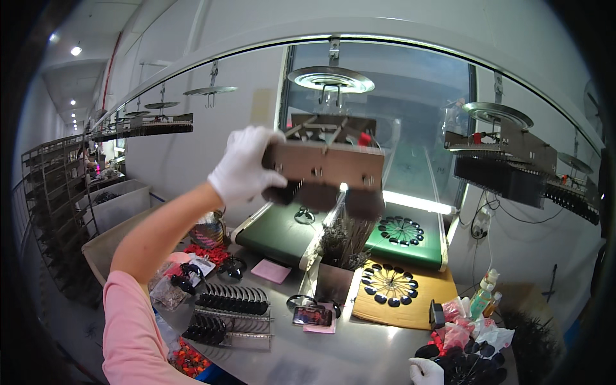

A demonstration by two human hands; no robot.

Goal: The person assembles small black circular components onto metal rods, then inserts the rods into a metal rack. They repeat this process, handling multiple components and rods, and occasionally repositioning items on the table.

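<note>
My left hand (247, 163), in a white glove, is raised and closed on the left end of a brownish metal rack (333, 165). Dark rounded pieces hang under the rack, blurred by motion. Just above it is a round metal disc (331, 79) with hooks, hanging from the overhead rail. Whether the rack touches the hooks, I cannot tell. At the lower right edge my right hand (425, 371), also gloved, has its fingers curled, partly cut off by the frame. It lies beside a pile of dark oval lens-like pieces (471, 366); what it holds, if anything, is hidden.
A green conveyor belt (410, 247) carries a ring of dark pieces. Another ring (389, 284) lies on a yellow board. At left on the metal table sits a rack of black pieces (234, 300). A phone (312, 315) leans mid-table. Loaded racks (507, 157) hang at right.
</note>
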